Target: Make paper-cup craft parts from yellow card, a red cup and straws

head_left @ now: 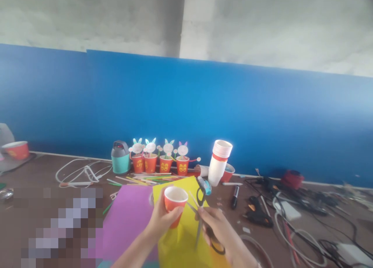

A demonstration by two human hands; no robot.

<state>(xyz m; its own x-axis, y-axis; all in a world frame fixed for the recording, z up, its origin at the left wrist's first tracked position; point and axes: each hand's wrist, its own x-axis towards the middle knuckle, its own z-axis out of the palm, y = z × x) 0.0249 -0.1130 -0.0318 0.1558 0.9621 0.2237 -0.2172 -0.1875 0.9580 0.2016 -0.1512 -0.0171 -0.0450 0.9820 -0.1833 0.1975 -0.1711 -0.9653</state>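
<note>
My left hand (161, 219) is wrapped round a small red paper cup (175, 201), held upright above a yellow paper sheet (182, 244). My right hand (217, 227) grips a pair of scissors (199, 221) with black handles, blades open and pointing up towards the cup's right side. The blades sit close to the cup; whether they touch it is not clear. A purple paper sheet (128, 217) lies to the left of the yellow one.
Several red cups with paper bunny toppers (159, 159) line the blue wall, beside a teal container (120, 157). A stack of paper cups (219, 163), another pair of scissors (203, 190), a black glue gun (258, 211), a marker (234, 197), and tangled cables (305, 221) lie right.
</note>
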